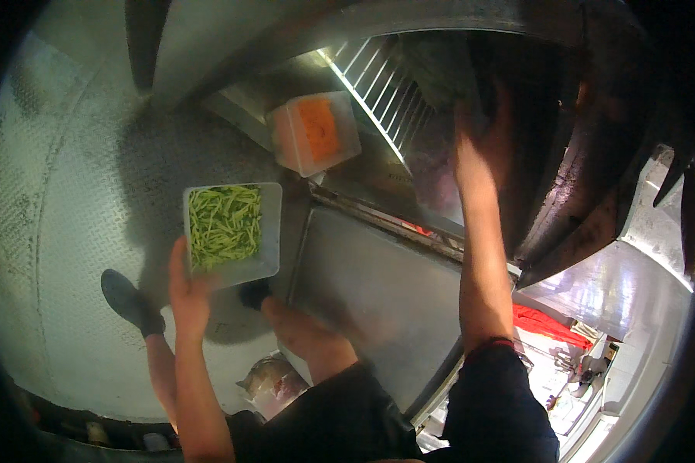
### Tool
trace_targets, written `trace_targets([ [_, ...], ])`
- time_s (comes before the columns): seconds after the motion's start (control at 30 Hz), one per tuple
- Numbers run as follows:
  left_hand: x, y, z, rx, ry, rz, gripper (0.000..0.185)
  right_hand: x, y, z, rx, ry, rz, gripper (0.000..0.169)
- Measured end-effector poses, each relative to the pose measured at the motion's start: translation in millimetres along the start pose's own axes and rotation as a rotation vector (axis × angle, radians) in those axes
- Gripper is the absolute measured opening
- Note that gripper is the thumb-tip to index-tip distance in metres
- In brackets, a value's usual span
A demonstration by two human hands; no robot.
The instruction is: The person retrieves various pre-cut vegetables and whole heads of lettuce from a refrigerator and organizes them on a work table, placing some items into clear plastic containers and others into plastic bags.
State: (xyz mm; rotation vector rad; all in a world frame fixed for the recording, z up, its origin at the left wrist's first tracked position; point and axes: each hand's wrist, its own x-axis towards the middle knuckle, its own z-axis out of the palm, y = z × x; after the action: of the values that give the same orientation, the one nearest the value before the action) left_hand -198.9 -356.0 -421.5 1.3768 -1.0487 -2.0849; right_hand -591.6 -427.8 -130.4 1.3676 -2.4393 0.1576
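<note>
My left hand grips the lower left side of a clear plastic container. Pale green shredded vegetable strips fill most of it. My right hand reaches into a dark metal compartment, past the end of a white wire rack. Shadow and blur hide its fingers, so I cannot tell whether it holds anything. Left of the rack, a second translucent container holds orange shreds, perhaps carrot. It stands tilted in this view at the compartment's edge.
A metal door panel stands swung out before me, beside my legs. Below me is textured metal flooring. A clear bag with something inside lies near my feet. At the lower right are a red cloth and a bright metal surface.
</note>
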Motion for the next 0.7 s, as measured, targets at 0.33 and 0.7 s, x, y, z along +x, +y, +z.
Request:
trace_targets([
  [0.33,-1,2,0,0.025,0.003,-0.015,0.076,78,40,57,-0.189,-0.007,-0.246,0.056],
  [0.7,0,-2,-1,0.060,0.027,-0.015,0.076,20,30,16,-0.082,0.048,-0.056,0.054],
])
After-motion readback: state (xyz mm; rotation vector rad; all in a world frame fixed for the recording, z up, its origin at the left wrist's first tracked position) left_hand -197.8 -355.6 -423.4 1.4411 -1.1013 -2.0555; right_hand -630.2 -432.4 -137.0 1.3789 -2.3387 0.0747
